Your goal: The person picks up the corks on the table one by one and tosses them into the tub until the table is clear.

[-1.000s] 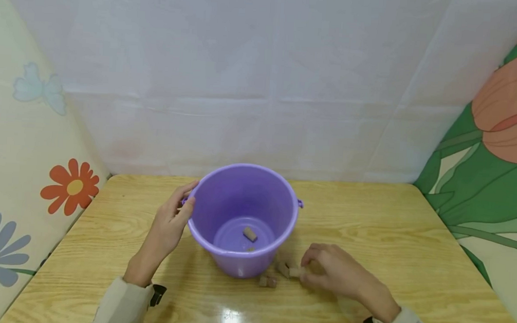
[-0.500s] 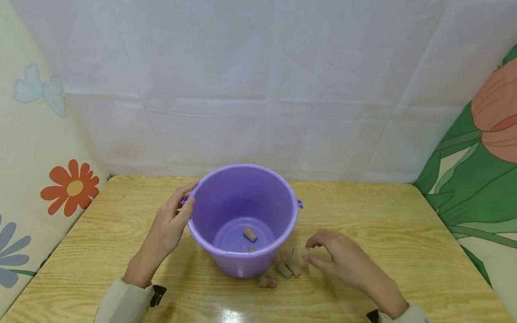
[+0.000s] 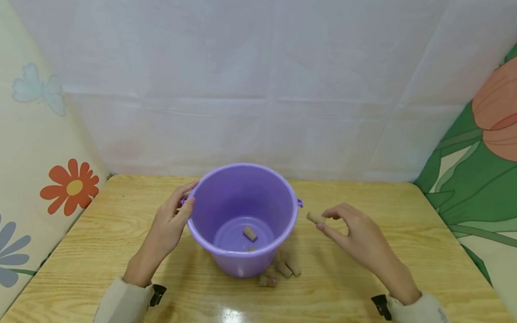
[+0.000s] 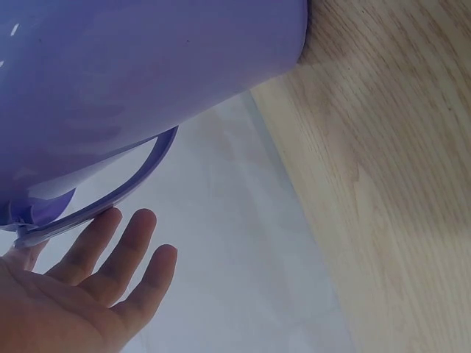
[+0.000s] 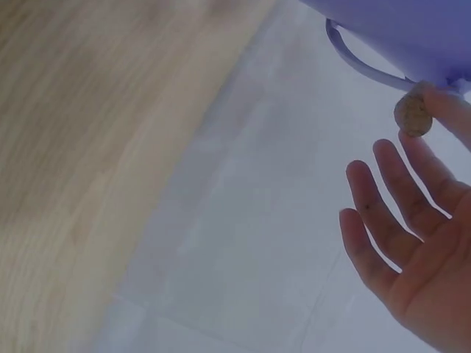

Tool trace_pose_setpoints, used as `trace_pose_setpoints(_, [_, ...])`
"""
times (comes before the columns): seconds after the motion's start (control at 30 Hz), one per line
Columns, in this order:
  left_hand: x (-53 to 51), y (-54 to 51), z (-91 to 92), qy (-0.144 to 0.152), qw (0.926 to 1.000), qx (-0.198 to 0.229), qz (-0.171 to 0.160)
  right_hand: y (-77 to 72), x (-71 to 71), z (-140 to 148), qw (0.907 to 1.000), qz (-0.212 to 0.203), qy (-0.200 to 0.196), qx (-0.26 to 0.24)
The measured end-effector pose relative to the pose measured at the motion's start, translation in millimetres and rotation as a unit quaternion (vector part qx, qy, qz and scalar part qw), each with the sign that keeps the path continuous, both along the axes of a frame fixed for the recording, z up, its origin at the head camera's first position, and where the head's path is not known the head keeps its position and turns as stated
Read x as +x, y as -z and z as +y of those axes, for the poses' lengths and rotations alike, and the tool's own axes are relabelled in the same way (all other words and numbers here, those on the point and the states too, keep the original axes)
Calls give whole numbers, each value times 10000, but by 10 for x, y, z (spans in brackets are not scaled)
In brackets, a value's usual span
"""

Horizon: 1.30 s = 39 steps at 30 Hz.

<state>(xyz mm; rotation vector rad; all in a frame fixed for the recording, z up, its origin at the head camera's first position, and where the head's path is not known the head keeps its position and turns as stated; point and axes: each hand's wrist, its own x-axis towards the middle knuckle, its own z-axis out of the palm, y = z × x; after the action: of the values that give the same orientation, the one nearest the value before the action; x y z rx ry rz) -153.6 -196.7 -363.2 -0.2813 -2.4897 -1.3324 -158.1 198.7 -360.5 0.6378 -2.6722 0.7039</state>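
Observation:
A purple bucket (image 3: 241,265) stands on the table, its mouth facing me. My left hand (image 3: 169,222) holds its rim at the left, thumb at the edge and fingers along the outside, by the handle (image 4: 121,191). To the right of the bucket, my right hand (image 3: 359,240) pinches a cork (image 3: 315,217) between thumb and forefinger, above the table. The right wrist view shows the cork's round end (image 5: 413,116) and the other fingers spread apart. Inside the bucket lies another cork (image 3: 250,234), with a bit of a second one half hidden by the front rim.
Several loose corks (image 3: 283,268) lie on the table against the bucket's front right, partly in its shadow. The wood-grain table (image 3: 370,201) ends at a pale cloth backdrop (image 3: 262,83). Flower-printed panels (image 3: 493,193) flank both sides.
My right hand has picked up a cork from beside the bucket and lifted it up and away to the right. The left hand and bucket have stayed in place.

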Motion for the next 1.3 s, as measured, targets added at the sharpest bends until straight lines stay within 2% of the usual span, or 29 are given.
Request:
trace_pose_setpoints(0.2, [0, -6, 2, 15, 10000, 3, 0, -66, -59, 6, 9973, 672, -69, -303])
trace_pose_setpoints(0.47, [3, 0, -5, 22, 10000, 46, 34, -170, -124, -136, 9844, 1535, -442, -743])
trace_pose_setpoints(0.93, [-3, -1, 2, 65, 9999, 141, -64, -240, -149, -368, 9713, 1889, -1053, -994])
trace_pose_setpoints(1.3, [-2, 2, 2, 95, 9998, 174, -42, -247, -138, -523, 9660, 1740, -1639, -981])
